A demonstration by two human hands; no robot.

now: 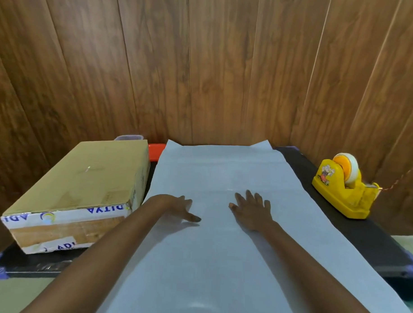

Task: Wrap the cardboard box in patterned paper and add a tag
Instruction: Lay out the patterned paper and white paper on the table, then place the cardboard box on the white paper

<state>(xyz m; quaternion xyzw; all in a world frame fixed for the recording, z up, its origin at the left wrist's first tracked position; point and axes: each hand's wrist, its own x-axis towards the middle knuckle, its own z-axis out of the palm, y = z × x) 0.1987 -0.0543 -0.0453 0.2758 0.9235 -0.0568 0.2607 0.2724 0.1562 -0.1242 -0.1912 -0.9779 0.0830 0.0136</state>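
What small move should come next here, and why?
Probably lifting the brown taped cardboard box onto the pale flat paper sheet. The sheet lies spread out, the left hand and right hand rest flat on it, and the box sits beside it, unwrapped.

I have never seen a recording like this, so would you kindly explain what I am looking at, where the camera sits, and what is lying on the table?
There is no machine here: a person is working with bare hands, and the single picture comes from a wide-angle camera worn on their head, looking forward and down. That is why both forearms reach in from the bottom edge.

The left hand and right hand lie flat, fingers straight, on a large sheet of paper whose visible side is plain and pale. Neither hand has a grip on anything.

The paper is spread over a black mat. To the left sits the cardboard box, taped and not yet wrapped. To the right stands a yellow tape dispenser. Behind everything is a wooden wall. I see no tag.
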